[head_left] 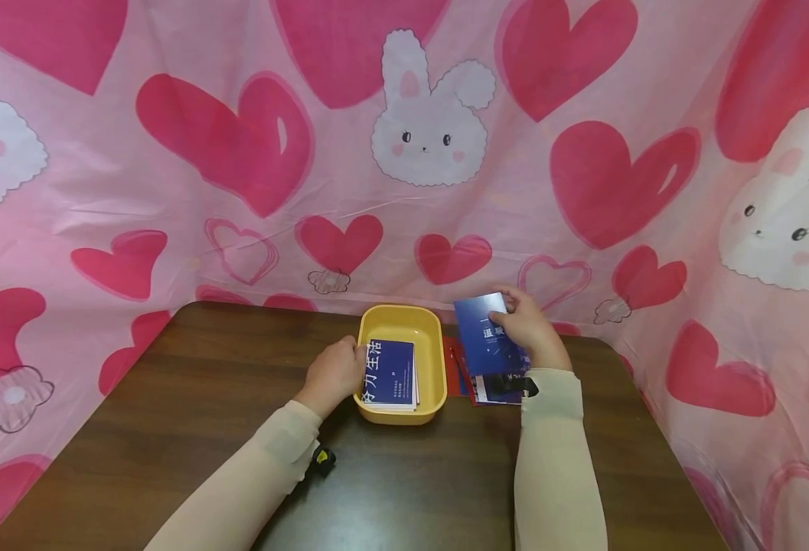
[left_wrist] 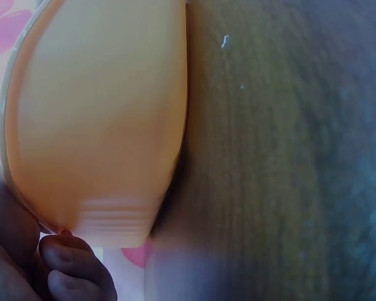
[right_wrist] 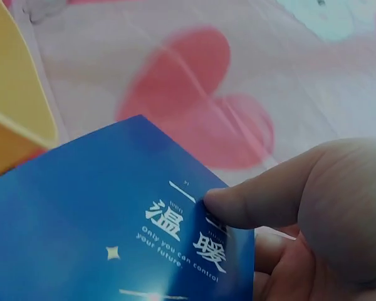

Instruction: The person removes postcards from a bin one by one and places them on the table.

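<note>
clearly, right hand (head_left: 531,335) pinches blue card (right_wrist: 75,213) reading "only you can control your future"; left hand (head_left: 335,373) grips yellow tub (head_left: 432,375).

glare pales the wood-grain tabletop (head_left: 356,497) near me; my left wrist view is hazy; light glints off my blue card (right_wrist: 100,213).

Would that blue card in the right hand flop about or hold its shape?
The blue card is probably fairly stiff: pinched near its edge by the right hand, it shows no obvious sag. It is likely light, looking thin, and perhaps slippery, since its glossy face reflects light.
</note>
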Action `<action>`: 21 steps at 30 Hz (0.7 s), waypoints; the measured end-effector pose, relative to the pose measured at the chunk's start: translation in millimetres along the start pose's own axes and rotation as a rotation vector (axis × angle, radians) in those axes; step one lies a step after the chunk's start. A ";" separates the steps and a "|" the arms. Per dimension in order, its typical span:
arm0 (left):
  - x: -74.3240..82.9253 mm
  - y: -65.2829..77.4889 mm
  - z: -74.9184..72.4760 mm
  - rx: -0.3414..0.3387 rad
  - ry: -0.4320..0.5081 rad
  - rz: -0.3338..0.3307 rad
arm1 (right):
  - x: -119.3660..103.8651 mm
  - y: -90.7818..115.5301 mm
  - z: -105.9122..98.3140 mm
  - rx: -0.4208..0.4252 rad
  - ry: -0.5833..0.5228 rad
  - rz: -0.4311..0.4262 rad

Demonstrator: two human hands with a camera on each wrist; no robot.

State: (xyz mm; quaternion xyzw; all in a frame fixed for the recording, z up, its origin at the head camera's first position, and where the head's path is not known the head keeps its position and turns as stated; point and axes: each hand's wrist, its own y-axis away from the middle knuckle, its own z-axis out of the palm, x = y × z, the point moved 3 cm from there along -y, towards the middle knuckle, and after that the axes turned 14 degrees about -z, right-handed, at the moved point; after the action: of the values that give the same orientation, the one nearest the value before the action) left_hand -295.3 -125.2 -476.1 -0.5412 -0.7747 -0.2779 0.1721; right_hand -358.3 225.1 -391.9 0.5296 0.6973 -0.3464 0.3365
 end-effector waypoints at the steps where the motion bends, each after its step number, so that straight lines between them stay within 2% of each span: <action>1: 0.0 0.1 -0.2 0.000 0.000 0.000 | 2.7 1.5 -3.8 0.012 0.014 0.011; 6: 0.5 -0.5 -0.3 0.005 -0.003 0.007 | 25.1 7.1 -23.4 0.100 0.058 0.064; 12: -0.5 -1.3 0.2 0.007 0.000 0.008 | 71.6 5.8 -41.7 0.178 0.140 0.102; 16: -0.5 -1.4 -0.1 0.004 0.002 0.010 | 88.0 8.5 -42.0 0.198 0.122 0.138; 21: -0.9 -1.8 -0.3 0.005 0.004 0.012 | 91.6 13.9 -33.7 0.160 0.113 0.175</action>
State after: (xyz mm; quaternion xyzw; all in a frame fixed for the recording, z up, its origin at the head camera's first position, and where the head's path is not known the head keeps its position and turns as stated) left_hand -296.7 -126.5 -476.8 -0.5448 -0.7718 -0.2761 0.1769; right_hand -367.7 302.5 -452.3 0.6323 0.6363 -0.3400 0.2823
